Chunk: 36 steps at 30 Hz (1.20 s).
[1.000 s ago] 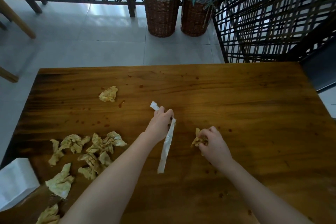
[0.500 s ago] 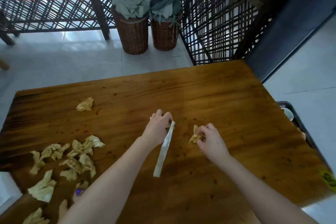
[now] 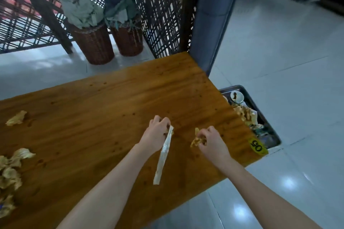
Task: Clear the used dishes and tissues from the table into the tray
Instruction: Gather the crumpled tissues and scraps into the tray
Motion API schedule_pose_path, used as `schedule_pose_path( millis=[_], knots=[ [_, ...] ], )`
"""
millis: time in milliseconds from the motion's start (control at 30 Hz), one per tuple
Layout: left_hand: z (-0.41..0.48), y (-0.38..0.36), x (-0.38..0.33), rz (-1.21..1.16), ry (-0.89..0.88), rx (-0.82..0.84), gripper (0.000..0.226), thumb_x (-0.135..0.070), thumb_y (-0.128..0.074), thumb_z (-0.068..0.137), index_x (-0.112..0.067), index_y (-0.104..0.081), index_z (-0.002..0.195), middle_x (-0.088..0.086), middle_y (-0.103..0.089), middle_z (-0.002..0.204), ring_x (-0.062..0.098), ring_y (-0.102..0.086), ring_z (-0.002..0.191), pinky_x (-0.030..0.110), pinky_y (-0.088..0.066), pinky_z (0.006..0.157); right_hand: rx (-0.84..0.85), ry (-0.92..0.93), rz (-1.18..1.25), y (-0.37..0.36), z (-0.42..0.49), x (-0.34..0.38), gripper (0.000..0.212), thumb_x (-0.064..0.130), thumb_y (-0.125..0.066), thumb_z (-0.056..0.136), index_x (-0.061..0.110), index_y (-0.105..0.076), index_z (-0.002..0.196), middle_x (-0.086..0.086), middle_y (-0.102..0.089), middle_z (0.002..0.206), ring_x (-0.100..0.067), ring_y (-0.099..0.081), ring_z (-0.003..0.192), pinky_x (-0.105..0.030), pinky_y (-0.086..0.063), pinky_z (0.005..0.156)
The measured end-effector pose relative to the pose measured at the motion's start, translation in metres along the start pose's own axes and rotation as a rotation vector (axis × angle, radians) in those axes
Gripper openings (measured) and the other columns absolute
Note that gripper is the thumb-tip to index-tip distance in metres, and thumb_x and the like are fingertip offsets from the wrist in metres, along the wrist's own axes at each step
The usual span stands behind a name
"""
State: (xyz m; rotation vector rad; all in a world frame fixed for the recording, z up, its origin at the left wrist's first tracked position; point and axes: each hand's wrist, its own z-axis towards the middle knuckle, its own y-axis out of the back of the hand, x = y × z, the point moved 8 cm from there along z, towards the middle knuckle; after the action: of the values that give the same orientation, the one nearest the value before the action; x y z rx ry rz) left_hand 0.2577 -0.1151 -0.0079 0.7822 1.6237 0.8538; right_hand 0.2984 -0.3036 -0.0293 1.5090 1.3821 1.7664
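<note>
The stuff to be cleared is mostly crumpled tissue, yellow-brown and greasy-looking. One wad (image 3: 16, 120) lies on its own toward the far left of the wooden bench (image 3: 111, 117). A whole bunch of them (image 3: 11, 171) is scattered along the left edge, nearer the person. The bench top is speckled with small dark spots, and there's a yellow sticker (image 3: 257, 147) reading 05 on its near right corner.

The tray (image 3: 231, 88) is dark and metal-looking. It sits lower down, just past the right end of the bench, with part of it hidden behind the bench edge. In it are a small white dish (image 3: 236, 96) smeared with brown sauce and a heap of the same stained tissues (image 3: 245, 115). The near end of the tray is too blurry to make out.

Both bare arms reach out over the middle of the bench. The left hand (image 3: 157, 132) has its fingers curled around the top of a long white paper strip (image 3: 162, 156), which looks like a wrapper and trails back toward the person. The right hand (image 3: 210, 141) is just beside it, knuckles up, with its fingers closed on one crumpled stained tissue (image 3: 195, 140). The two hands are near each other but apart.

Behind the bench, two wicker baskets (image 3: 95, 42) with pale greenery stand on the tiled floor against a dark lattice screen (image 3: 163, 15).
</note>
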Motion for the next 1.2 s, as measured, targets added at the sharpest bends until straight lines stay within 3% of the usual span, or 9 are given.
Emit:
schedule_pose_path(
  millis=[100,233,400,700,800,900,1000,1200],
  knots=[
    [0.009,-0.027,-0.041,0.017,-0.016,0.026,0.045,0.009,-0.049,0.089,-0.021,-0.045,0.122,0.004,-0.039,0.117,0.014,-0.037,0.102,0.022,-0.035,0.075,-0.007,-0.008,0.009,0.023,-0.011,-0.042,0.016,0.016,-0.062,0.085,0.018,-0.060,0.101,0.002,-0.044,0.100,-0.014,-0.049,0.096,-0.033,-0.052,0.078],
    [0.025,-0.058,-0.088,0.022,-0.043,0.074,0.055,0.017,-0.042,0.084,-0.023,-0.044,0.122,0.005,-0.039,0.120,0.019,-0.040,0.107,0.023,-0.037,0.075,-0.046,-0.035,0.047,0.051,-0.018,-0.093,0.014,0.010,-0.063,0.083,0.014,-0.061,0.096,-0.001,-0.045,0.095,-0.020,-0.051,0.088,-0.031,-0.050,0.071],
    [0.055,-0.084,-0.133,0.035,-0.117,0.094,0.052,0.014,-0.046,0.085,-0.023,-0.046,0.121,0.002,-0.039,0.117,0.011,-0.037,0.097,0.014,-0.032,0.056,-0.063,-0.140,0.069,0.074,-0.016,-0.147,0.013,0.013,-0.067,0.082,0.015,-0.062,0.094,0.000,-0.044,0.096,-0.019,-0.054,0.084,-0.032,-0.052,0.071],
    [0.160,-0.129,-0.200,0.005,-0.200,0.059,0.035,-0.005,-0.058,0.090,-0.026,-0.048,0.116,0.000,-0.042,0.110,0.012,-0.042,0.095,0.022,-0.042,0.076,-0.080,-0.209,0.077,0.107,0.035,-0.239,0.012,0.013,-0.061,0.084,0.015,-0.061,0.096,0.000,-0.046,0.100,-0.017,-0.050,0.092,-0.034,-0.050,0.076],
    [0.194,-0.147,-0.216,0.010,-0.207,0.091,0.037,-0.004,-0.057,0.089,-0.027,-0.047,0.116,0.000,-0.042,0.110,0.014,-0.041,0.095,0.024,-0.044,0.078,-0.074,-0.245,0.078,0.119,0.060,-0.267,0.011,0.013,-0.061,0.084,0.015,-0.061,0.094,0.000,-0.047,0.101,-0.017,-0.051,0.092,-0.035,-0.051,0.076],
    [0.223,-0.161,-0.231,-0.002,-0.228,0.124,0.040,-0.003,-0.057,0.087,-0.028,-0.047,0.117,0.000,-0.042,0.111,0.017,-0.043,0.099,0.026,-0.047,0.079,-0.080,-0.273,0.061,0.133,0.083,-0.290,0.013,0.014,-0.060,0.083,0.017,-0.060,0.095,0.003,-0.044,0.098,-0.014,-0.051,0.084,-0.028,-0.046,0.067],
    [0.246,-0.170,-0.244,-0.009,-0.240,0.135,0.040,-0.005,-0.060,0.086,-0.028,-0.049,0.118,0.000,-0.044,0.110,0.015,-0.046,0.095,0.027,-0.053,0.076,-0.076,-0.286,0.051,0.145,0.106,-0.314,0.014,0.012,-0.059,0.083,0.017,-0.058,0.096,0.002,-0.042,0.097,-0.015,-0.048,0.086,-0.025,-0.042,0.068],
    [0.293,-0.191,-0.263,-0.036,-0.208,0.146,0.039,-0.015,-0.063,0.088,-0.030,-0.049,0.121,0.000,-0.043,0.115,0.011,-0.046,0.093,0.019,-0.048,0.076,-0.092,-0.261,0.099,0.158,0.150,-0.351,0.015,0.006,-0.060,0.080,0.013,-0.062,0.093,0.002,-0.044,0.089,-0.015,-0.048,0.079,-0.029,-0.047,0.067]
  ],
)
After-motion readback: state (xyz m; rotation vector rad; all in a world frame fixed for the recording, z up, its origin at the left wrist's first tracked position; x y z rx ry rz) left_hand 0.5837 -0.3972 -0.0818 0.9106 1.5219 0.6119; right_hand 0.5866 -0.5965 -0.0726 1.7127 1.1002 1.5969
